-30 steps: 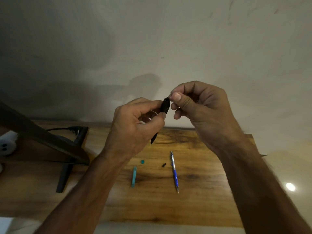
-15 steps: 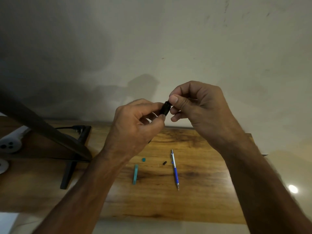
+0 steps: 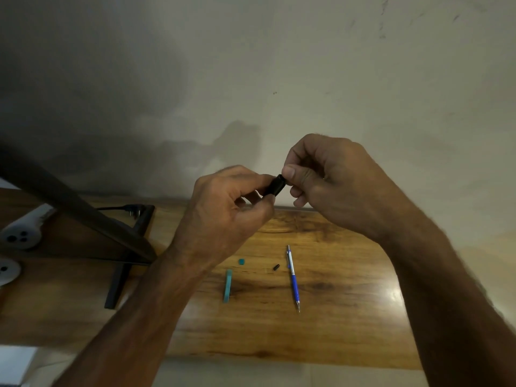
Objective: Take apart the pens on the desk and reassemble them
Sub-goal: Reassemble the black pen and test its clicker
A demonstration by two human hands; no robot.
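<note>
black pen [image 3: 274, 186], markings unreadable

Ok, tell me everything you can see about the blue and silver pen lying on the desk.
The blue and silver pen lies flat on the wooden desk, untouched by either hand. Its upper half looks like shiny metal with a clip, its lower half is a blue grip, and it ends in a thin metal tip pointing toward the person. It looks fully assembled. A small black piece sits just to its left, apart from it.
</note>
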